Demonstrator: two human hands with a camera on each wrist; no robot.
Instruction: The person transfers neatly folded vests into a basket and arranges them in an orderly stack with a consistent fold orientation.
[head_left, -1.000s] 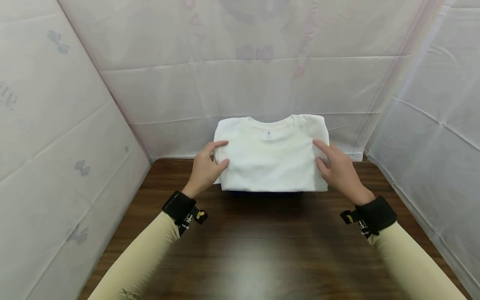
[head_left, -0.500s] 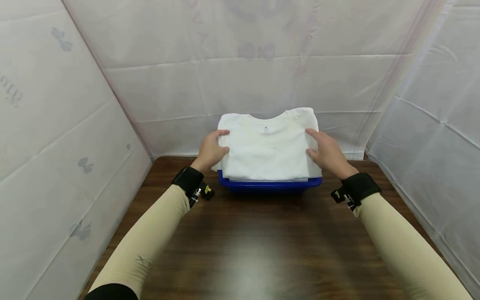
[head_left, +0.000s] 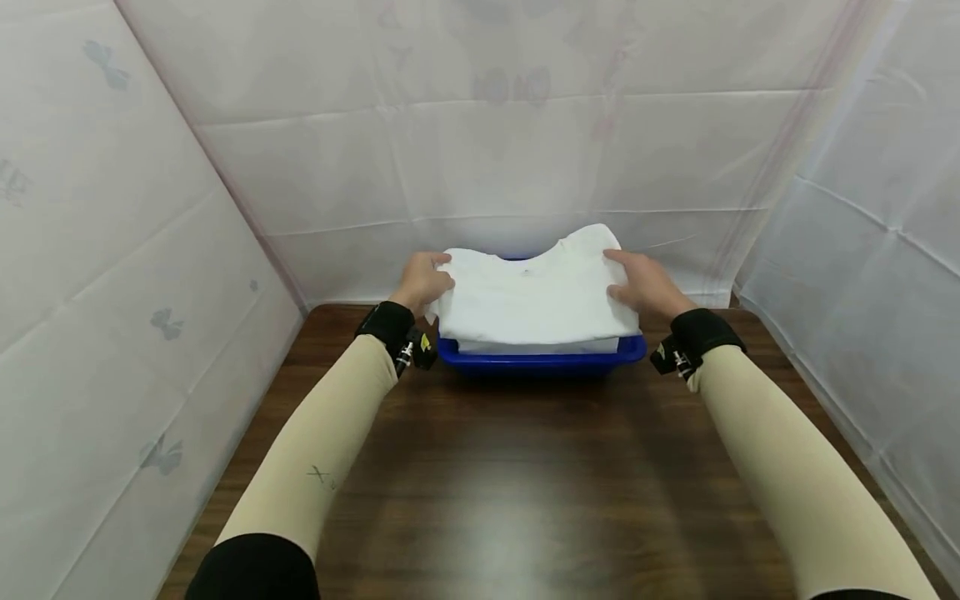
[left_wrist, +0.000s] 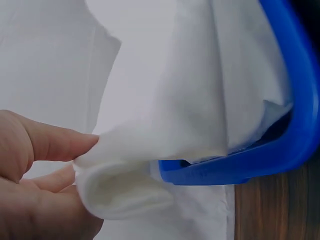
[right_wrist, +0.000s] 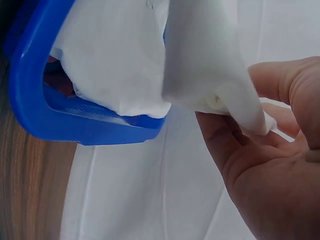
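A folded white T-shirt (head_left: 536, 300) spans both hands above a blue basket (head_left: 540, 365). At its left side, my left hand (head_left: 424, 283) grips the folded edge; the left wrist view shows thumb and fingers pinching the rolled fabric (left_wrist: 125, 192). My right hand (head_left: 643, 283) holds the opposite side, with fingers under the cloth and thumb against it in the right wrist view. The collar edge faces the back and dips in the middle. Below the shirt, more white cloth (right_wrist: 112, 60) lies inside the basket, partly hidden by the held shirt.
The basket stands near the back of a dark brown wooden table (head_left: 495, 483). White sheets hang as a back wall (head_left: 495, 167) close behind it, and as a left wall (head_left: 135, 275) and right wall (head_left: 862, 250).
Both hands have moved forward with the T-shirt, then sunk slightly toward the basket. The basket's front rim, mostly covered at first, now shows. The collar has sagged and tipped back.
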